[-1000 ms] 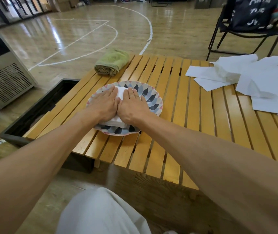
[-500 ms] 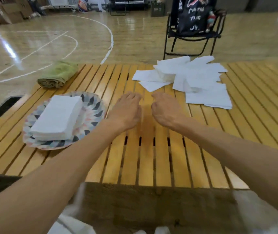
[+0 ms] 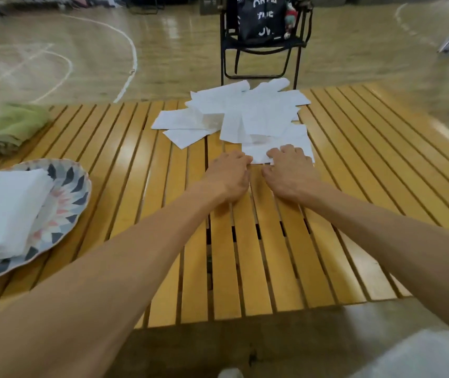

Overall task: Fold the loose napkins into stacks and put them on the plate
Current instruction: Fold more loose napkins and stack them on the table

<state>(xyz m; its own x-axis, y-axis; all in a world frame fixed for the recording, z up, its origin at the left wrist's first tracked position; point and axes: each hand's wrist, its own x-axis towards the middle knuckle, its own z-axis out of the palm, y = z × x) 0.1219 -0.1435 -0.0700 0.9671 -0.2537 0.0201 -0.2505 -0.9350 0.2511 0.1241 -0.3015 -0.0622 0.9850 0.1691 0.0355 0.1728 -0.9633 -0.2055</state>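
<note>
My left hand (image 3: 230, 174) and right hand (image 3: 290, 170), fingers curled, touch the nearest napkin (image 3: 278, 144) (just beyond); grip unclear.

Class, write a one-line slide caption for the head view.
Both hands, left hand and right hand, reach the nearest loose napkin; a folded stack sits on the plate.

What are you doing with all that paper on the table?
A person is folding napkins at a wooden slat table. Both hands reach to the near edge of the loose napkins heaped at the far side: the left hand touches the nearest sheet's edge, and the right hand rests its fingers on it. One folded stack already sits on the patterned plate to the left. A rolled green towel lies beyond the plate.
</note>
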